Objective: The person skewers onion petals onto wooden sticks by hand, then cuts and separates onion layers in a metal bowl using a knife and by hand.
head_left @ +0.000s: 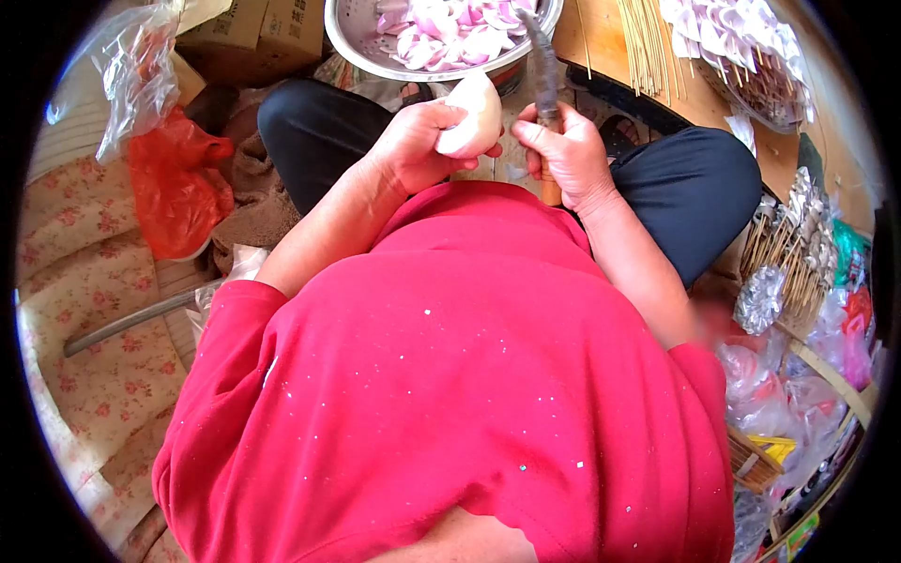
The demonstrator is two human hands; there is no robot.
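My left hand (419, 147) holds a pale, peeled onion (472, 117) with a faint pink tint, its fingers wrapped round the underside. Just to the right, my right hand (566, 150) grips the wooden handle of a knife (544, 70), whose dark, worn blade points up and away from me. The onion and the knife are apart. Beyond both hands stands a metal colander (366, 58) holding many cut pieces of purple and white onion (450, 33). The blade's tip reaches over the colander's right rim.
A wooden table (601, 38) at the upper right bears bamboo skewers (648, 47) and a tray of skewered onion pieces (741, 42). Foil-wrapped skewers (798, 235) and plastic bags lie at the right. At the left are a red bag (178, 188) and cardboard boxes (253, 33).
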